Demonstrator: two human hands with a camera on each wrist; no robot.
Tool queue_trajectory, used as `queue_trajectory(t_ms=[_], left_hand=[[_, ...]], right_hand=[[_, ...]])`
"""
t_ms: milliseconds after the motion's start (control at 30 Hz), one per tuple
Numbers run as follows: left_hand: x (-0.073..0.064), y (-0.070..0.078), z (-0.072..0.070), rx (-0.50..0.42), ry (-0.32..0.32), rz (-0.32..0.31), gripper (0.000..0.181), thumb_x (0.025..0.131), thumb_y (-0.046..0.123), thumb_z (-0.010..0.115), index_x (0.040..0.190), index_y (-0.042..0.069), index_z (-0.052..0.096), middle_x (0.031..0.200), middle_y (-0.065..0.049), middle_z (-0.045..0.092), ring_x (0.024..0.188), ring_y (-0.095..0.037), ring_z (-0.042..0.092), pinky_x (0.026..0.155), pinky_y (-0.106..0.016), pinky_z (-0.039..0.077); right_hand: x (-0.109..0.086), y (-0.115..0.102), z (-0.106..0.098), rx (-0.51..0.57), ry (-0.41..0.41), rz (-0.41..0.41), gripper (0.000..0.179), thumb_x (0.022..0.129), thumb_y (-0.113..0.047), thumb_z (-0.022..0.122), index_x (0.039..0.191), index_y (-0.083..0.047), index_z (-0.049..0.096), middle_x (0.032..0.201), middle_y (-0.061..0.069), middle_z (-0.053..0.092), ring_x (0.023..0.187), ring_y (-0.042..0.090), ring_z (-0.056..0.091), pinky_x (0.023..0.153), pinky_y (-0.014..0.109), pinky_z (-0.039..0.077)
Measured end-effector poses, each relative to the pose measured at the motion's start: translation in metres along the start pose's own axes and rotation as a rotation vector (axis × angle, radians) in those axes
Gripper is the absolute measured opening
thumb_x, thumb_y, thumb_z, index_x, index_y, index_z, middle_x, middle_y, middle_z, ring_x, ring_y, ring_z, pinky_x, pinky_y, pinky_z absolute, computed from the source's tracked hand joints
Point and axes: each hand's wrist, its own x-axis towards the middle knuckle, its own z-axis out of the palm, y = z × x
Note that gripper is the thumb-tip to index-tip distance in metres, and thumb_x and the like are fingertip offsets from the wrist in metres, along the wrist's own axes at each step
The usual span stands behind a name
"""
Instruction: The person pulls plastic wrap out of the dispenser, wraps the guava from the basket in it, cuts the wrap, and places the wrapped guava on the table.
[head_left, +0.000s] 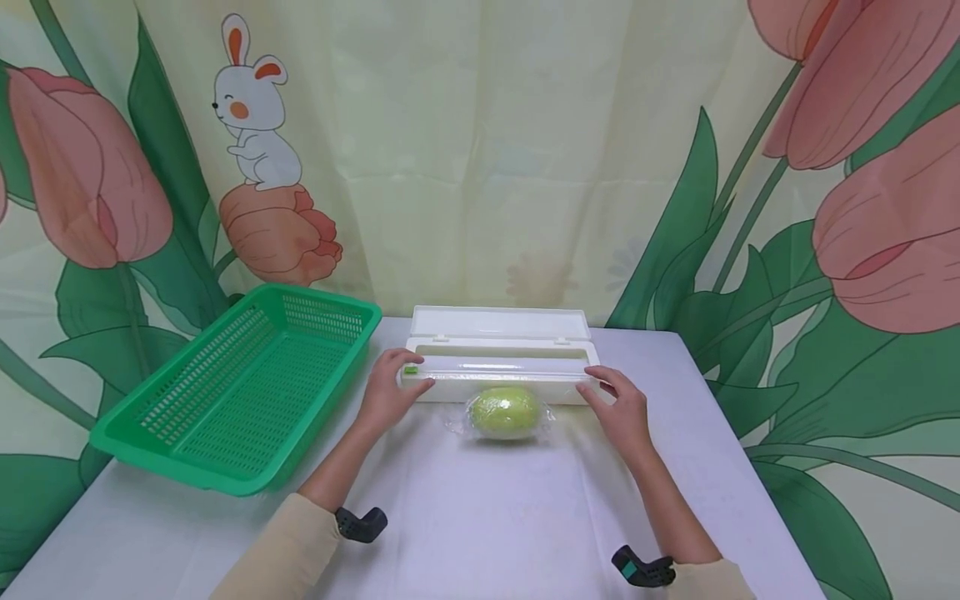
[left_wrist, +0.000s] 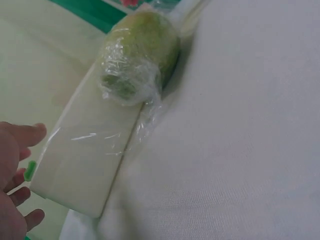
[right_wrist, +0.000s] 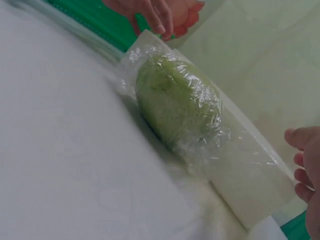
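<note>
A white cling film dispenser stands on the table with its lid raised and a roll inside. At its left end is my left hand, fingers spread near the green slider. My right hand is at the opposite end, thumb and fingers apart. Whether either hand touches the dispenser is hard to tell. Against its front lies a green oval fruit wrapped in clear film, also seen in the left wrist view as the fruit and in the right wrist view as the fruit.
A green plastic basket with slotted sides sits at the table's left. White cloth covers the table. Behind hangs a curtain printed with tulips and a rabbit.
</note>
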Motion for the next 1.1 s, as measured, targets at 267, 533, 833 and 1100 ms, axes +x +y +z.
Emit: queue_trajectory(t_ms=[267, 533, 833, 1100], left_hand=[[0.001, -0.004, 0.003, -0.026, 0.003, -0.055, 0.039, 0.081, 0.026, 0.078, 0.113, 0.010, 0.063, 0.133, -0.013, 0.050, 0.126, -0.031, 0.047, 0.101, -0.047, 0.048], [0.003, -0.006, 0.006, -0.065, 0.038, -0.049, 0.034, 0.081, 0.017, 0.078, 0.110, 0.007, 0.064, 0.130, -0.014, 0.051, 0.123, -0.030, 0.049, 0.092, -0.045, 0.052], [0.005, -0.010, 0.006, -0.119, 0.078, -0.152, 0.049, 0.076, 0.019, 0.083, 0.110, 0.000, 0.054, 0.119, -0.017, 0.053, 0.120, -0.035, 0.055, 0.095, -0.042, 0.054], [0.005, -0.010, 0.007, -0.159, 0.141, -0.194, 0.045, 0.071, 0.018, 0.086, 0.096, -0.001, 0.054, 0.118, -0.016, 0.059, 0.115, -0.035, 0.061, 0.093, -0.041, 0.054]], right_hand=[[0.002, 0.011, 0.006, 0.027, 0.037, 0.027, 0.032, 0.082, -0.008, 0.075, 0.112, 0.000, 0.067, 0.126, 0.016, 0.062, 0.123, 0.028, 0.055, 0.100, 0.046, 0.049], [0.010, 0.016, 0.012, 0.022, 0.005, 0.139, 0.034, 0.085, -0.012, 0.074, 0.115, 0.003, 0.065, 0.140, 0.018, 0.052, 0.134, 0.032, 0.045, 0.105, 0.045, 0.046], [0.018, 0.019, 0.014, -0.064, -0.099, 0.218, 0.045, 0.090, -0.022, 0.069, 0.128, -0.002, 0.058, 0.149, 0.023, 0.041, 0.136, 0.038, 0.042, 0.107, 0.049, 0.043], [0.020, 0.020, 0.018, -0.139, -0.051, 0.211, 0.040, 0.089, -0.023, 0.070, 0.123, -0.005, 0.061, 0.134, 0.020, 0.057, 0.108, 0.038, 0.057, 0.092, 0.047, 0.046]])
